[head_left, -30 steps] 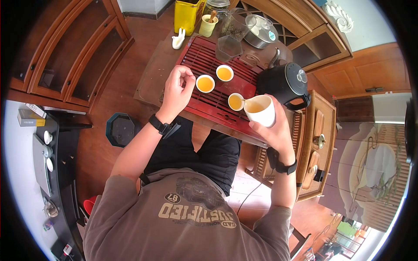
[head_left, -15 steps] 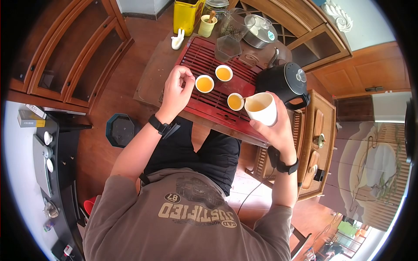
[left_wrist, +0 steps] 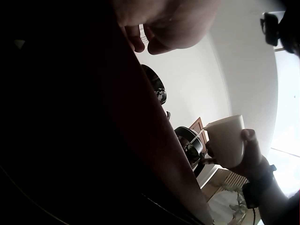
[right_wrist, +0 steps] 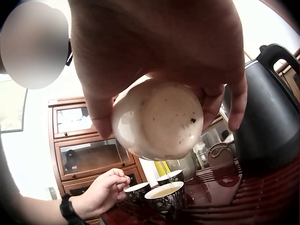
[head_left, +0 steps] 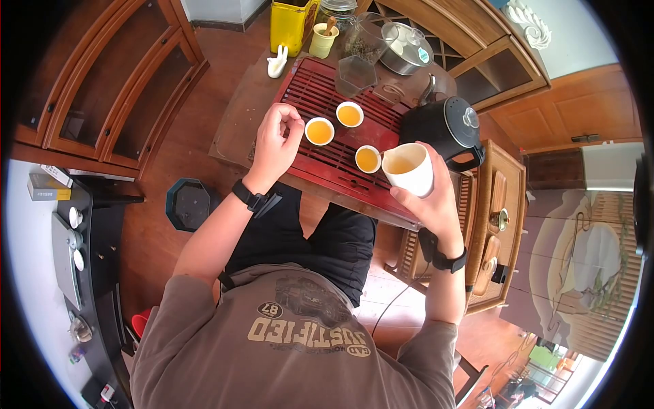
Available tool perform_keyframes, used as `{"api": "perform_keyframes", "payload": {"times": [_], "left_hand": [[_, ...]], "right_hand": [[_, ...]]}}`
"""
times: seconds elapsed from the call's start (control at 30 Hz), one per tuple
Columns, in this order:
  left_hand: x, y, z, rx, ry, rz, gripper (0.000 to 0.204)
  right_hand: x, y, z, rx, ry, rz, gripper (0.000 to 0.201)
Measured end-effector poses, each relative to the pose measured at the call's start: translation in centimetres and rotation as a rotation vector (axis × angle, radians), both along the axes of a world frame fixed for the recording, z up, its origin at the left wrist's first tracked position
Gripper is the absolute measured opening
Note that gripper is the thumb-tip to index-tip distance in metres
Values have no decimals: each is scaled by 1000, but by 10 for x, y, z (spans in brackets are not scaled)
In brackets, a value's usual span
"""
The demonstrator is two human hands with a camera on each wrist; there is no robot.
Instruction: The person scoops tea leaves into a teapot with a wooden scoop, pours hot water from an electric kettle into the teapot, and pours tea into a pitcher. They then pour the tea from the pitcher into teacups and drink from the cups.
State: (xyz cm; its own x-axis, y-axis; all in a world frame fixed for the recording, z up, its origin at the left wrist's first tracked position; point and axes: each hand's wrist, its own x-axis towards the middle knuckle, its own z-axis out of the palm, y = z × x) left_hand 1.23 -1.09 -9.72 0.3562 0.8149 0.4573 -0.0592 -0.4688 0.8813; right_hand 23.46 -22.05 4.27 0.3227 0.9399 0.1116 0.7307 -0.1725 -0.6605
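Observation:
In the head view my right hand (head_left: pixel 437 204) grips a white pitcher (head_left: pixel 414 178), tilted with its spout over the nearest cup (head_left: pixel 368 159). The right wrist view shows a thin stream falling from the pitcher (right_wrist: pixel 159 119) into a dark-patterned cup (right_wrist: pixel 165 200). Two more cups of amber liquid, one at the left (head_left: pixel 319 132) and one farther back (head_left: pixel 349 115), stand upright on the red slatted tray (head_left: pixel 320 167). My left hand (head_left: pixel 276 146), fingers loosely curled and holding nothing, is beside the left cup; whether it touches the rim I cannot tell.
A black kettle (head_left: pixel 443 129) stands right of the cups. Behind them are a glass vessel (head_left: pixel 355 76), a lidded metal pot (head_left: pixel 407 54), a white figurine (head_left: pixel 277 63), a pale green holder (head_left: pixel 323 42) and a yellow tin (head_left: pixel 289 27). A cable (head_left: pixel 398 296) hangs below the right wrist.
The pitcher has turned slightly in my right hand's grip, showing a little more of its opening, its spout still by the same cup. My left hand has stayed in place.

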Motion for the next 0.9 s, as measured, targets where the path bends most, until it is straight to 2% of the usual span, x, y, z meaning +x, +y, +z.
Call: {"api": "perform_keyframes", "payload": {"times": [0.07, 0.17, 0.23, 0.37, 0.6, 0.9], "left_hand": [[0, -1, 1, -4, 4, 1, 11], [2, -1, 0, -24, -39, -12, 12], [4, 0, -3, -37, -86, -25, 13], [2, 0, -3, -31, -63, -23, 12], [3, 0, -6, -63, -52, -21, 11], [4, -2, -6, 71, -15, -11, 15]], "right_hand": [[1, 0, -4, -34, 11, 7, 84], [1, -2, -28, 93, 102, -27, 82], [-4, -5, -38, 114, 316, -115, 81], [-2, -16, -63, 157, 251, -240, 85], [-13, -25, -100, 317, 304, -462, 85], [-24, -21, -123, 441, 246, -510, 86]]}}
